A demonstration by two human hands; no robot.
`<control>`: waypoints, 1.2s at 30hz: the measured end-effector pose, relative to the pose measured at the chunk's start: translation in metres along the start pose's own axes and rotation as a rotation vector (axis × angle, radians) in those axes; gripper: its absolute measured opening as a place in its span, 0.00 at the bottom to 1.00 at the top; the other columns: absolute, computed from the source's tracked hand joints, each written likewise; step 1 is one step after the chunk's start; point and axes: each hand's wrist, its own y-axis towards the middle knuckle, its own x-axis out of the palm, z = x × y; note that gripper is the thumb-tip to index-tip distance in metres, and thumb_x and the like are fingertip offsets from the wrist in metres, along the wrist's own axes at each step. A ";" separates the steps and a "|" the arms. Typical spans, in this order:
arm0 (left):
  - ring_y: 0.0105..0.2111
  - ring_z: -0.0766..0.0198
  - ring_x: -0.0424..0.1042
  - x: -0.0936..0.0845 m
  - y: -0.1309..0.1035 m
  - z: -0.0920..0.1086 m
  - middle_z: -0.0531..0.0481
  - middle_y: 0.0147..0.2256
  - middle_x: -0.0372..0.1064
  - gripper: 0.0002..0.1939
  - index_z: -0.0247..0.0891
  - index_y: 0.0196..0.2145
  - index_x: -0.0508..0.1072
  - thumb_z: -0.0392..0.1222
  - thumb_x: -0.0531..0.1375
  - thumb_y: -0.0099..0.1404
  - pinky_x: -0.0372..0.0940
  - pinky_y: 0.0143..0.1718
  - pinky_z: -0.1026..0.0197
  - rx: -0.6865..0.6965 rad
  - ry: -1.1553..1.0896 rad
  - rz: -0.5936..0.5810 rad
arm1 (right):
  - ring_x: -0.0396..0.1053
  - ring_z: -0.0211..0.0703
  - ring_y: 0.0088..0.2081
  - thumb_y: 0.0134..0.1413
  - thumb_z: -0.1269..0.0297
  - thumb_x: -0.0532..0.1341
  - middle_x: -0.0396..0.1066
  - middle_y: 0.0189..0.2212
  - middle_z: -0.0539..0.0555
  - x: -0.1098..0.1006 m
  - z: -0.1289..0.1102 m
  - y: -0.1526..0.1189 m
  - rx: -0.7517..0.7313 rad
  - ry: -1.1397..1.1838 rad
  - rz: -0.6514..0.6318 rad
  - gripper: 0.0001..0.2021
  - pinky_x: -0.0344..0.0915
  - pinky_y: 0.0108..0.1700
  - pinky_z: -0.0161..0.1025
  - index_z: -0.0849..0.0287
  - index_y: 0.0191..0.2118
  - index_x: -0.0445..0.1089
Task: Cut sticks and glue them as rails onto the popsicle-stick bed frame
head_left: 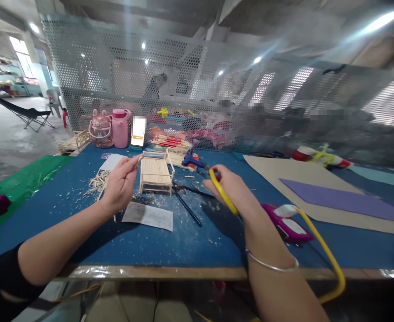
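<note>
My left hand (120, 182) is raised at the left of a small bed-like frame of wooden sticks (156, 172), its thumb and fingers pinching a short wooden piece (139, 160). On the other side, my right hand (230, 188) curls its fingers around the end of a yellow cable (222, 192). A dark part joins this end to a blue glue gun (190, 159), just beyond the fingertips. Dark-blue-handled pliers (188, 209) lie open between the hands. A grey-white paper sheet (148, 215) lies in front of the frame.
Cut sticks (99, 179) and crumbs litter the blue tabletop (116, 246). A purple device (289, 223) sits right, near purple foam (344, 199) on beige sheets. Pink bottles (120, 129), a lit phone (138, 130) and stick bundles (171, 142) stand or lie behind, before a perforated screen.
</note>
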 end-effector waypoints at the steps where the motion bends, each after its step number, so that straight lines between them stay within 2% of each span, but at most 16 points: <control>1: 0.33 0.66 0.65 0.000 0.000 -0.001 0.49 0.32 0.64 0.18 0.39 0.49 0.69 0.34 0.48 0.65 0.64 0.36 0.62 0.033 0.013 0.002 | 0.65 0.43 0.25 0.45 0.62 0.60 0.70 0.26 0.54 -0.001 0.007 0.000 0.046 -0.119 -0.105 0.12 0.56 0.26 0.35 0.59 0.37 0.66; 4: 0.32 0.67 0.66 0.002 -0.003 -0.004 0.49 0.33 0.68 0.19 0.40 0.53 0.65 0.33 0.49 0.65 0.64 0.34 0.63 0.130 0.042 -0.058 | 0.69 0.48 0.31 0.46 0.66 0.58 0.73 0.32 0.59 0.005 0.019 -0.004 0.092 -0.337 -0.308 0.11 0.56 0.27 0.36 0.59 0.39 0.66; 7: 0.28 0.69 0.67 0.004 -0.009 -0.003 0.49 0.34 0.72 0.22 0.40 0.56 0.60 0.32 0.52 0.64 0.64 0.30 0.66 0.175 0.059 -0.151 | 0.70 0.50 0.36 0.49 0.68 0.56 0.73 0.37 0.61 0.013 0.018 -0.010 0.053 -0.405 -0.417 0.12 0.56 0.29 0.37 0.61 0.42 0.67; 9: 0.27 0.70 0.68 0.005 -0.011 -0.002 0.50 0.33 0.74 0.24 0.39 0.56 0.60 0.32 0.54 0.63 0.65 0.31 0.67 0.192 0.078 -0.204 | 0.70 0.52 0.39 0.50 0.67 0.56 0.72 0.40 0.63 0.012 0.009 -0.012 0.027 -0.439 -0.412 0.13 0.57 0.31 0.38 0.61 0.43 0.68; 11: 0.28 0.69 0.69 0.005 -0.013 -0.001 0.51 0.32 0.75 0.24 0.39 0.56 0.60 0.32 0.55 0.62 0.65 0.33 0.66 0.211 0.096 -0.245 | 0.69 0.52 0.41 0.51 0.68 0.56 0.71 0.42 0.63 0.008 -0.006 -0.014 -0.059 -0.436 -0.288 0.14 0.58 0.34 0.39 0.61 0.45 0.68; 13: 0.29 0.69 0.70 0.005 -0.013 -0.001 0.52 0.32 0.75 0.24 0.39 0.56 0.59 0.32 0.55 0.62 0.66 0.34 0.66 0.232 0.100 -0.269 | 0.68 0.48 0.42 0.55 0.68 0.54 0.72 0.43 0.59 0.004 -0.027 -0.017 -0.309 -0.328 -0.098 0.14 0.58 0.37 0.39 0.60 0.47 0.68; 16: 0.30 0.70 0.71 0.007 -0.014 -0.003 0.51 0.33 0.75 0.26 0.39 0.58 0.56 0.32 0.55 0.63 0.66 0.34 0.67 0.262 0.089 -0.293 | 0.68 0.43 0.36 0.59 0.65 0.53 0.73 0.33 0.55 0.008 -0.057 -0.018 -0.783 -0.213 -0.031 0.11 0.56 0.35 0.38 0.59 0.41 0.71; 19: 0.31 0.69 0.72 0.009 -0.017 -0.005 0.51 0.34 0.75 0.30 0.40 0.61 0.50 0.32 0.54 0.63 0.66 0.35 0.66 0.234 0.065 -0.311 | 0.65 0.42 0.30 0.60 0.65 0.53 0.71 0.26 0.54 0.021 -0.073 -0.015 -0.977 -0.257 0.037 0.12 0.52 0.32 0.38 0.61 0.32 0.72; 22: 0.31 0.68 0.72 0.011 -0.019 -0.004 0.50 0.34 0.75 0.32 0.39 0.62 0.45 0.33 0.53 0.64 0.66 0.33 0.66 0.165 0.040 -0.336 | 0.63 0.41 0.30 0.59 0.66 0.54 0.70 0.25 0.54 0.034 -0.073 -0.010 -0.998 -0.254 0.085 0.12 0.51 0.32 0.38 0.63 0.30 0.72; 25: 0.28 0.68 0.71 0.009 -0.017 -0.001 0.48 0.35 0.75 0.30 0.38 0.61 0.49 0.35 0.53 0.63 0.66 0.32 0.65 0.068 0.051 -0.336 | 0.62 0.41 0.30 0.60 0.67 0.52 0.70 0.25 0.55 0.043 -0.064 -0.006 -0.948 -0.202 0.133 0.13 0.51 0.33 0.38 0.63 0.31 0.72; 26: 0.28 0.67 0.71 0.007 -0.015 -0.001 0.47 0.35 0.75 0.28 0.38 0.60 0.52 0.36 0.54 0.63 0.65 0.32 0.64 0.020 0.065 -0.297 | 0.62 0.41 0.29 0.60 0.67 0.51 0.70 0.25 0.55 0.045 -0.060 -0.004 -0.925 -0.197 0.149 0.14 0.51 0.33 0.38 0.63 0.30 0.72; 28: 0.29 0.66 0.70 0.003 -0.008 -0.005 0.46 0.36 0.74 0.22 0.37 0.56 0.59 0.36 0.52 0.63 0.65 0.35 0.61 -0.096 0.099 -0.120 | 0.61 0.42 0.29 0.61 0.66 0.50 0.70 0.25 0.56 0.049 -0.052 -0.001 -0.880 -0.208 0.176 0.15 0.50 0.33 0.38 0.62 0.30 0.72; 31: 0.32 0.64 0.69 -0.001 0.003 -0.022 0.46 0.34 0.72 0.17 0.34 0.49 0.64 0.34 0.50 0.62 0.63 0.35 0.60 -0.277 0.040 0.111 | 0.61 0.42 0.29 0.61 0.66 0.49 0.71 0.26 0.56 0.055 -0.044 0.003 -0.821 -0.243 0.195 0.16 0.49 0.32 0.39 0.62 0.30 0.73; 32: 0.33 0.64 0.68 -0.002 0.005 -0.029 0.46 0.33 0.72 0.17 0.33 0.48 0.64 0.34 0.51 0.60 0.63 0.34 0.61 -0.330 0.019 0.098 | 0.61 0.42 0.29 0.61 0.66 0.50 0.71 0.26 0.56 0.057 -0.042 0.004 -0.804 -0.255 0.195 0.16 0.49 0.32 0.39 0.62 0.29 0.73; 33: 0.31 0.65 0.68 -0.001 0.006 -0.036 0.46 0.33 0.72 0.19 0.33 0.49 0.64 0.33 0.51 0.59 0.62 0.33 0.61 -0.394 -0.006 0.023 | 0.61 0.41 0.29 0.60 0.66 0.50 0.71 0.26 0.55 0.059 -0.041 0.005 -0.791 -0.267 0.192 0.16 0.49 0.32 0.38 0.62 0.29 0.73; 36: 0.28 0.66 0.68 0.001 0.004 -0.050 0.47 0.33 0.72 0.18 0.33 0.44 0.70 0.33 0.53 0.54 0.60 0.29 0.62 -0.525 -0.049 -0.279 | 0.61 0.41 0.28 0.59 0.67 0.52 0.71 0.25 0.54 0.064 -0.042 0.005 -0.769 -0.301 0.179 0.14 0.48 0.31 0.38 0.62 0.29 0.73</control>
